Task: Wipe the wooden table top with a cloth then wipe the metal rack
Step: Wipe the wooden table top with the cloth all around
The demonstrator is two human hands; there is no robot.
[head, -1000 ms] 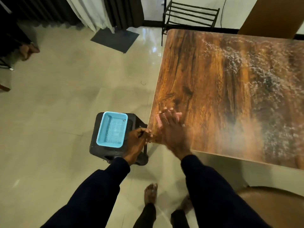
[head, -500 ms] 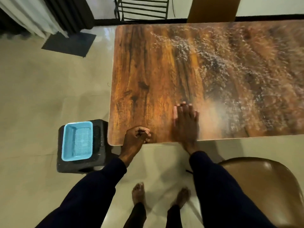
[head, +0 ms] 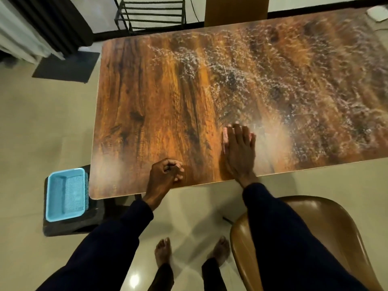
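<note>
The wooden table top (head: 159,114) fills the middle of the view, its right part speckled with pale wet streaks. My right hand (head: 239,152) lies flat near the front edge, pressing a thin pink cloth (head: 225,135) whose edge shows beside my fingers. My left hand (head: 163,177) rests on the front edge with its fingers curled into a fist. The black metal rack (head: 151,15) stands on the floor beyond the table's far left corner.
A brown chair (head: 327,223) stands close at my right. A light blue tray (head: 66,194) sits on a black stool (head: 69,225) by the table's near left corner. A dark mat (head: 67,67) and curtains (head: 31,32) lie far left. A white object (head: 376,13) sits at the table's far right.
My right hand has slid with the cloth to the right along the table's front part. My left hand moved from the corner to the front edge. My view shifted right.
</note>
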